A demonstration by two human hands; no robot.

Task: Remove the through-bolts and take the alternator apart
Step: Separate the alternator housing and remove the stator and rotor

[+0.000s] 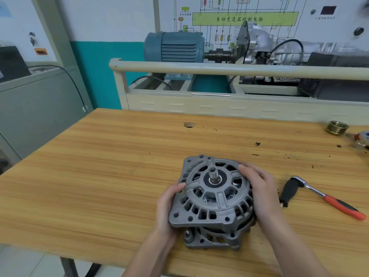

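Note:
A grey cast alternator [213, 198] stands on the wooden bench [99, 176] with its bare threaded shaft [214, 173] pointing up. Its front housing [207, 212] sits slightly askew above the rear housing [211, 238], with a gap between them. My left hand [169, 206] grips the front housing's left edge, thumb on the top rim. My right hand [257, 188] grips the right side, fingers curled over the rim. No through-bolts show in the housing's holes.
A ratchet wrench with a red and black handle [327, 197] lies right of the alternator, beside a black part [289, 191]. A brass-coloured grooved pulley [337, 127] and small parts [362, 139] sit at the far right. A hole [189, 124] pierces the bench. A training rig stands behind.

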